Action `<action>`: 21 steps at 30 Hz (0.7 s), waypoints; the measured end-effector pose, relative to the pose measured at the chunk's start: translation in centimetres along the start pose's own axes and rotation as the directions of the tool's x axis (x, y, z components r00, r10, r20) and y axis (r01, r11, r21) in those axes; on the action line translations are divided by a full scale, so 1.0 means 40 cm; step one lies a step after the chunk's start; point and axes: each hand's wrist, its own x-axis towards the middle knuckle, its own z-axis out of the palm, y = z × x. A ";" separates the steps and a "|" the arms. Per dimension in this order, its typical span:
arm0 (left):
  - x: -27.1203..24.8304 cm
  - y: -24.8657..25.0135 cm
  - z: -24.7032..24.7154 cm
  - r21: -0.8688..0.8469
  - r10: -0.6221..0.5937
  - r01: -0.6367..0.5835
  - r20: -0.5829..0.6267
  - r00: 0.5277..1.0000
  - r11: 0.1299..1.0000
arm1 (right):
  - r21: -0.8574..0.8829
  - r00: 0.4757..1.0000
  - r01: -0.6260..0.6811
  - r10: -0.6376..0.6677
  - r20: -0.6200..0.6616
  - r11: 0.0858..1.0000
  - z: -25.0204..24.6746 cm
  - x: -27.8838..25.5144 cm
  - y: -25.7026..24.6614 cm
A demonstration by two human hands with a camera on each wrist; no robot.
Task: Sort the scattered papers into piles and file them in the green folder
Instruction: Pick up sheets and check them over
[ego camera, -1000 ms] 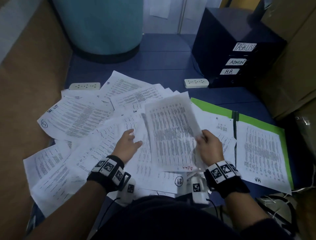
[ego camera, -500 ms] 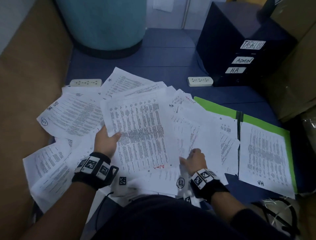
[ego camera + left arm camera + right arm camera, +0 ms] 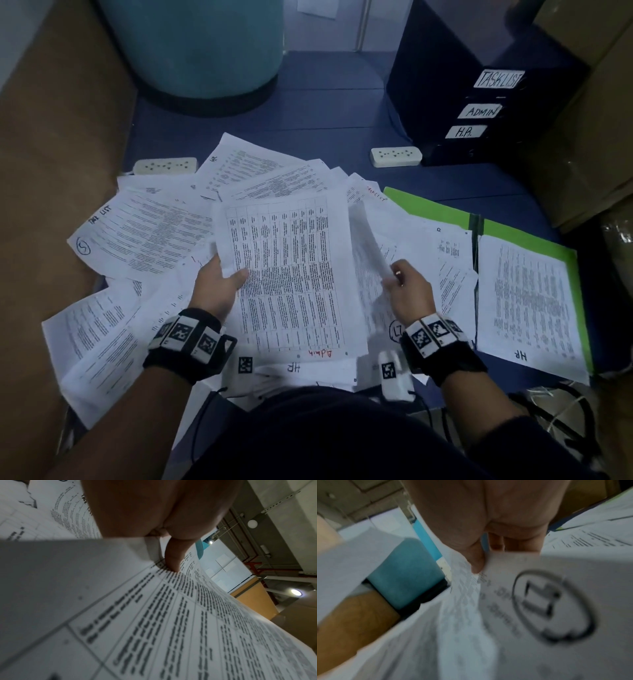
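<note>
Many printed sheets lie scattered across a blue floor. My left hand holds a table-printed sheet marked "Admin" by its left edge, thumb on top. My right hand pinches another sheet that stands curled on edge beside it; in the right wrist view the thumb presses on that paper, and a circled mark shows on paper close below the camera. The green folder lies open to the right with a sheet marked "HR" on its right half.
A dark drawer box labelled TASKLIST, ADMIN and H.R. stands at the back right. Two white power strips lie beyond the papers. A teal barrel stands behind, brown cardboard on the left and cardboard boxes on the right.
The Admin sheet passed from my right hand to my left and moved left. My right hand dropped to the pile and now lifts another sheet on edge.
</note>
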 end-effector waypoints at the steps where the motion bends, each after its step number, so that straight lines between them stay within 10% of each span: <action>1: 0.000 0.004 0.003 -0.003 0.007 -0.007 0.005 1.000 1.000 | 0.063 0.999 0.047 -0.046 -0.006 0.997 -0.015 0.002 -0.014; 12: 0.016 -0.009 0.028 -0.055 0.004 0.000 0.072 0.997 0.999 | 0.602 0.950 0.000 -0.188 0.250 0.799 0.006 0.000 -0.096; 16: 0.039 -0.044 0.004 0.016 -0.007 0.007 0.001 1.000 1.000 | 0.461 0.968 -0.101 -0.020 0.249 0.882 0.045 0.018 -0.048; 21: 0.052 -0.044 -0.023 0.031 0.028 -0.026 -0.071 0.997 0.999 | -0.207 0.957 -0.140 0.186 0.221 0.968 0.083 0.026 0.017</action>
